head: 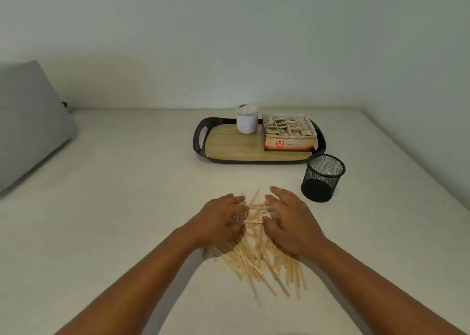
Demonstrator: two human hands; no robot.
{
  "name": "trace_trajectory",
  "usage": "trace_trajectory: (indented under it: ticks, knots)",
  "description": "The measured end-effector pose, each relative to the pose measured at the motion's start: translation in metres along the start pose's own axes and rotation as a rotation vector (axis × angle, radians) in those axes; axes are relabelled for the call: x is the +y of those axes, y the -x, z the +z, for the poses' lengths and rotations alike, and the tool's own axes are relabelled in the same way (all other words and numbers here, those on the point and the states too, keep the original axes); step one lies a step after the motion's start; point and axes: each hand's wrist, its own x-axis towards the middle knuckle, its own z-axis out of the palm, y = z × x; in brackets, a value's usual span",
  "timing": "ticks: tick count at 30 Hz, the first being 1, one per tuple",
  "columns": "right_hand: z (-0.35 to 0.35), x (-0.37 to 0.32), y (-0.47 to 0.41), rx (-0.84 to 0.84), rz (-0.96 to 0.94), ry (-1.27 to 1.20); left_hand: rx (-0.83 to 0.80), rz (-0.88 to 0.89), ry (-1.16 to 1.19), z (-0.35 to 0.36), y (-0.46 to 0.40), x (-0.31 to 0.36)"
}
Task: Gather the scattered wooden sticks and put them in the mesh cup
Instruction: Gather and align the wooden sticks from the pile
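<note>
Flanking sticks (256, 253) lying mostly near-to-far: both hands.

Two bare forearms come in from the bottom edge, no sleeves anywhere along them. The left hand (220, 220) carries no ring, watch or band, and the right hand (290, 222) is just as plain. No gloves on either, wrists uncovered, nails short where the fingertips show.
</note>
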Motion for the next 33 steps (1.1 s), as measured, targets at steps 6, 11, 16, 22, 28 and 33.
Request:
trace_trajectory:
  ticks: [6, 11, 16, 22, 28, 33]
  knots:
    - [-0.011, 0.005, 0.001, -0.116, 0.060, -0.017, -0.181, -0.025, -0.055, -0.014, 0.018, -0.009]
    - [-0.011, 0.000, 0.001, -0.260, 0.018, 0.058, -0.138, 0.043, -0.091, -0.011, 0.023, -0.017]
    - [-0.001, -0.007, -0.001, -0.168, -0.013, 0.012, -0.047, 0.048, 0.143, -0.001, 0.021, -0.023]
    - [0.002, -0.011, -0.001, -0.048, -0.042, -0.113, 0.074, 0.142, 0.163, 0.006, 0.018, -0.020]
    - [0.000, -0.008, -0.004, -0.005, -0.026, -0.196, 0.137, 0.213, 0.083, 0.003, 0.018, -0.013]
    - [-0.003, -0.009, -0.006, 0.054, -0.036, -0.257, 0.178, 0.241, 0.033, -0.009, 0.017, -0.011]
